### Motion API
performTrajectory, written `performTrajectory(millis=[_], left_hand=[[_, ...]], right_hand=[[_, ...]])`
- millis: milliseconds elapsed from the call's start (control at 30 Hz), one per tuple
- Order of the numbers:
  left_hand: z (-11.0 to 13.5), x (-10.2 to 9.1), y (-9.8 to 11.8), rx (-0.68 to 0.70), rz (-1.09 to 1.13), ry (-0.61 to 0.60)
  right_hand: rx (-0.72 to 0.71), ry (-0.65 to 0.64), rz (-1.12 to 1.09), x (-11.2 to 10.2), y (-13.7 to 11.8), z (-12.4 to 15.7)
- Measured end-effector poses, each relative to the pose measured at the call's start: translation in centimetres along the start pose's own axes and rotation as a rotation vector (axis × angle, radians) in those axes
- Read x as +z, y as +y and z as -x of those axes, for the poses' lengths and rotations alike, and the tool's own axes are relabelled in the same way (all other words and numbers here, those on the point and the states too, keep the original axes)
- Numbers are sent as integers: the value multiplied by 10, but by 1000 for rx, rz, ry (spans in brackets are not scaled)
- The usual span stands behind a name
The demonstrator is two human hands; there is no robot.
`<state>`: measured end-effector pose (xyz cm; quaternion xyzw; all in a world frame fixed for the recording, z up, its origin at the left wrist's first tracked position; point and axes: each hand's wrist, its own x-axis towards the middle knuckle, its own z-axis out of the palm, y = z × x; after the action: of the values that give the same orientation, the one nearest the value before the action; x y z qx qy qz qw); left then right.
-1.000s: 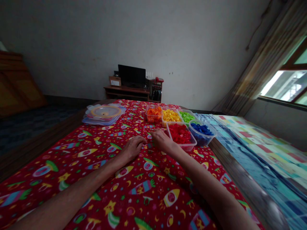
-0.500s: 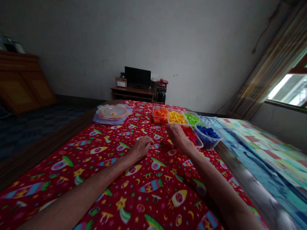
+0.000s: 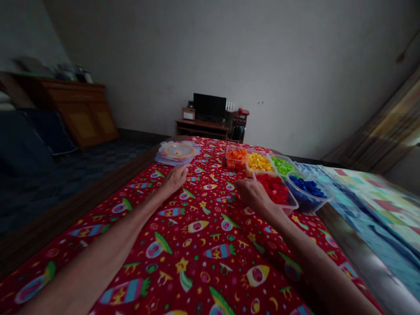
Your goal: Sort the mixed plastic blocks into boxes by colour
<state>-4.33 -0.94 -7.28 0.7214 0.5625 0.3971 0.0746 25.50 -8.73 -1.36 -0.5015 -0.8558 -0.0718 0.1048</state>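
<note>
My left hand [image 3: 175, 177] stretches far forward over the red patterned cloth [image 3: 203, 245], fingers flat and held together, pointing toward a stack of clear lids [image 3: 177, 152]. My right hand [image 3: 252, 194] rests on the cloth with curled fingers, against the near left side of the clear tub of red pieces [image 3: 274, 189]. What its fingers hold, if anything, is hidden. Around that tub stand tubs of orange [image 3: 236, 158], yellow [image 3: 259, 162] and green pieces [image 3: 282, 165], and a round bowl of blue pieces [image 3: 307, 189].
The table's dark wooden edge [image 3: 357, 258] runs along the right, with a blue and multicoloured quilt [image 3: 377, 205] beyond it. A low stand with a dark screen [image 3: 210, 107] is at the far wall. A wooden cabinet [image 3: 78, 109] stands at the left.
The view has swung left. My left hand has slid forward toward the lids. My right hand has come back from above the red tub to the cloth beside it.
</note>
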Motion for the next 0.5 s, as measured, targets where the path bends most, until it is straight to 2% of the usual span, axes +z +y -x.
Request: performTrajectory(millis=[33, 100, 167, 267, 333, 400, 500], left_hand=[[2, -4, -6, -8, -86, -41], [9, -5, -6, -58, -220, -211], [17, 2, 6, -47, -290, -397], [29, 20, 38, 123, -340, -534], [36, 32, 57, 237, -342, -576], [40, 41, 66, 338, -309, -560], [30, 43, 58, 449, -284, -461]], right_hand=[[-102, 8, -38, 13, -10, 1], [-248, 74, -86, 39, -25, 5], [-294, 106, -97, 59, -32, 8], [-310, 108, -121, 73, -30, 8], [-315, 124, -150, 74, -28, 5], [-305, 144, -171, 74, -27, 3], [-291, 172, -177, 76, -28, 2]])
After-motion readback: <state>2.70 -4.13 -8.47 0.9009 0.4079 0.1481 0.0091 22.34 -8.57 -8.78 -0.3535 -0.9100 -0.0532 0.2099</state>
